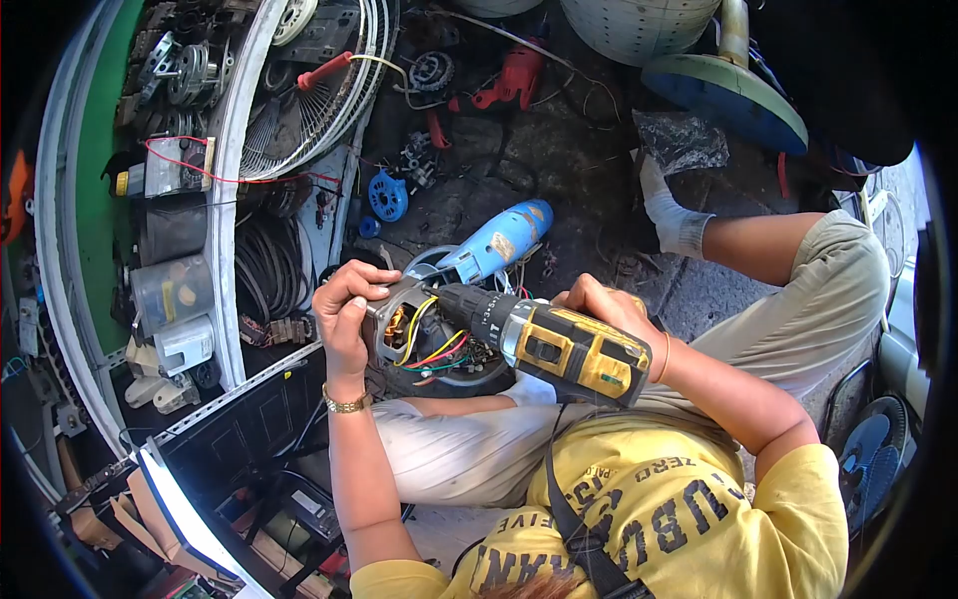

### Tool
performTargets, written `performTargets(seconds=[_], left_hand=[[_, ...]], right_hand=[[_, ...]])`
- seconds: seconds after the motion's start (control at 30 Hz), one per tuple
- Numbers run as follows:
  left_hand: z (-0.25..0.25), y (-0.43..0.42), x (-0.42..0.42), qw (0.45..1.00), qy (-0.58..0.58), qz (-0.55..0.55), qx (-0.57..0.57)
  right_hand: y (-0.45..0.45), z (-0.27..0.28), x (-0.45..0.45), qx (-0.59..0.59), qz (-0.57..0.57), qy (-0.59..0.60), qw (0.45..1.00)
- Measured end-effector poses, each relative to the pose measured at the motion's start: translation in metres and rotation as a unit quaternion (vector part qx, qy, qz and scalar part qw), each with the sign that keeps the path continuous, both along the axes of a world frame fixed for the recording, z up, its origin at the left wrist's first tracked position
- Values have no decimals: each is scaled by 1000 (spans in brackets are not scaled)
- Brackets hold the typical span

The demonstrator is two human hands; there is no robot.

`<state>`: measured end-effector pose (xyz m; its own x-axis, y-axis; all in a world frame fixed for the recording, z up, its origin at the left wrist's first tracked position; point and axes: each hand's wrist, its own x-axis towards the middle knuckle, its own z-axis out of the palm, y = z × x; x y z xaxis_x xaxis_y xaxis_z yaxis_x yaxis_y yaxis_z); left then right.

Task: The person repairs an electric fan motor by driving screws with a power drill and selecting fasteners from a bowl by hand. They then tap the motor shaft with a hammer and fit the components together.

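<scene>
My left hand (pixel 351 301) is closed around the side of an electric motor (pixel 383 324), whose copper windings show inside its metal housing. Yellow, green and red wires (pixel 439 354) trail out of the motor. In my right hand (pixel 606 304) is a yellow and black cordless drill (pixel 569 349), held by a grip that is mostly hidden behind its body. The drill's black chuck (pixel 461 302) points left and meets the motor's housing; the bit's tip is too small to make out. Just beyond lies a blue cylindrical casing (pixel 504 243).
A blue plastic wheel-like part (pixel 388 195) and a red power tool (pixel 514 78) lie on the dark floor. Wire fan guards (pixel 344 100) lean at the upper left, beside a white-framed rack (pixel 228 200) of parts. A round pedestal base (pixel 728 100) stands at the upper right.
</scene>
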<state>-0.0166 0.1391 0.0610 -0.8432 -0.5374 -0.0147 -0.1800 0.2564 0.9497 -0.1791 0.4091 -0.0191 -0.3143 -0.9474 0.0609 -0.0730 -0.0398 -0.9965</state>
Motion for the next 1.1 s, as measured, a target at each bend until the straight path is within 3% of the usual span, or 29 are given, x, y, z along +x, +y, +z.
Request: performTargets(seconds=[0.23, 0.33, 0.43, 0.57, 0.7, 0.83, 0.9, 0.93, 0.97, 1.03, 1.1], left_hand=[[2, -3, -3, 1000, 2, -26, -16], [3, -3, -9, 1000, 6, -17, -17], [4, -5, -13, 1000, 8, -21, -6], [8, -2, -18, 999, 0, -35, -25], [8, -3, -19, 999, 7, -41, -20], [1, -9, -18, 999, 25, -18, 21], [3, -13, -20, 1000, 5, -10, 1], [1, -20, -20, 1000, -9, -5, 7], [-2, -25, -20, 999, 1, 13, 31], [-7, -36, -19, 998, -8, 50, 23], [-11, -45, -17, 997, -13, 66, 42]], right_hand=[[1, -5, -1, 3, 8, 35, 999], [-2, 2, -7, 40, -1, -67, 997], [-2, 1, -4, 18, -14, -9, 1000], [1, -2, -4, 78, 5, -112, 991], [0, -4, 1, 48, -8, -121, 991], [-5, -1, -1, 109, -1, -125, 986], [-1, -24, 5, -107, -14, 52, 993], [3, -31, 10, -60, -39, -118, 990], [8, -34, 8, -5, -47, -189, 981], [9, -28, -11, 94, -72, -416, 902], [-9, -28, -47, 115, -98, -213, 965]])
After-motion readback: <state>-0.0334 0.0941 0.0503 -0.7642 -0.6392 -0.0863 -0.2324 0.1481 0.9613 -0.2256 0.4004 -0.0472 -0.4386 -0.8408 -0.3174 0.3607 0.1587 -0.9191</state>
